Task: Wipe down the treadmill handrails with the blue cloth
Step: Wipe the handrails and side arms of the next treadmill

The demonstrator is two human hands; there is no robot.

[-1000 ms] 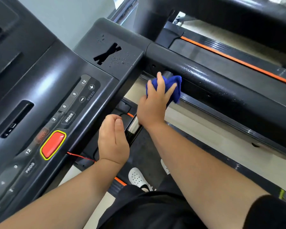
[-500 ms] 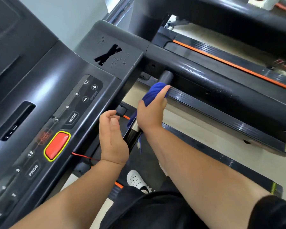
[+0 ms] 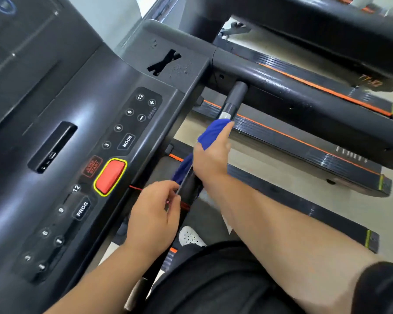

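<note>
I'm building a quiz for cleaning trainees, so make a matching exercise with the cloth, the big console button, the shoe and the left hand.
1 blue cloth; 2 red button; 3 white shoe; 4 left hand.
A low down, beside the right forearm; B on the console, yellow-edged; C beside the grip bar, nearer the person; D round that bar, under the right hand.
Pairs: 1-D, 2-B, 3-A, 4-C.

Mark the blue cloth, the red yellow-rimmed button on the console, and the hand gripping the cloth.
blue cloth (image 3: 212, 132): head view, upper fold beside the fingers.
red yellow-rimmed button (image 3: 110, 176): head view, middle of its red face.
right hand (image 3: 210, 160): head view, back of the hand.
</note>
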